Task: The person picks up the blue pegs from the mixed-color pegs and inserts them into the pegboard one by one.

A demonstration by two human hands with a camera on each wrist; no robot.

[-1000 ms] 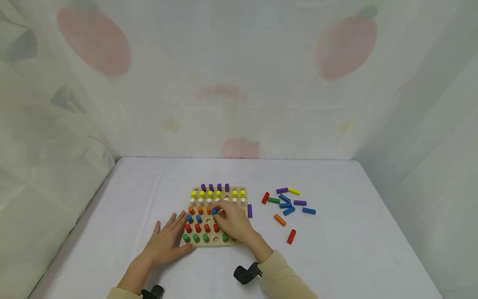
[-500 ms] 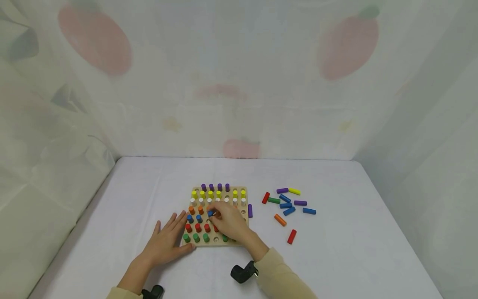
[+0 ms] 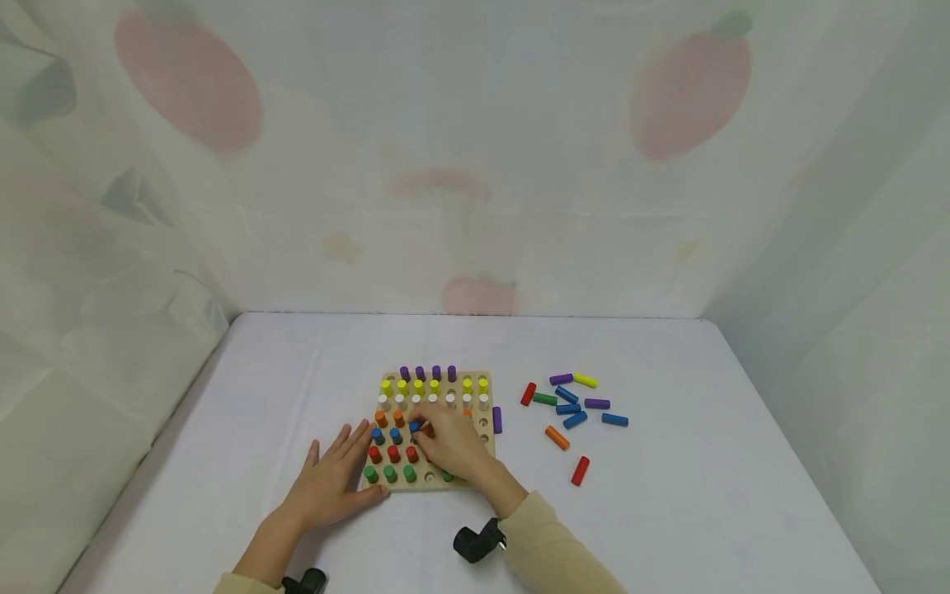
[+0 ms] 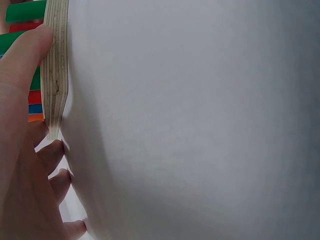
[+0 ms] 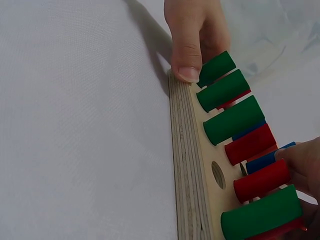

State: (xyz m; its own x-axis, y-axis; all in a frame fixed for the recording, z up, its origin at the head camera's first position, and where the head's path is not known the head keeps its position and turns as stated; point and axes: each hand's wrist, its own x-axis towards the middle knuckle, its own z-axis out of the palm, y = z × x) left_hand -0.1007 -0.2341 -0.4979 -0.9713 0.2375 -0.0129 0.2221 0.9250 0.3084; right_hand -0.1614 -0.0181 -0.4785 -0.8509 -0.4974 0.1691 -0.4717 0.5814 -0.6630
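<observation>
A wooden pegboard (image 3: 411,487) on the table bears rows of coloured pegs: purple, yellow, white, orange, blue, red and green. My right hand (image 3: 456,441) pinches a blue peg (image 3: 414,426) between thumb and forefinger over the blue row, right of two standing blue pegs (image 3: 387,435). In the right wrist view this blue peg (image 5: 265,161) stands behind the red ones, its lower end hidden. My left hand (image 3: 326,487) rests at the board's near left corner with fingers spread. Its thumb (image 4: 37,45) touches the board's near edge, and the fingertips lie along the left side.
Loose pegs lie right of the board, among them several blue pegs (image 3: 575,420), an orange peg (image 3: 557,437), a red peg (image 3: 580,471) and a yellow peg (image 3: 585,379). One purple peg (image 3: 497,419) lies against the board's right side. The green row has an empty hole (image 5: 218,175).
My right hand has moved slightly left and toward me with the blue peg, from near the orange row down to the blue row. The left hand has stayed in place.
</observation>
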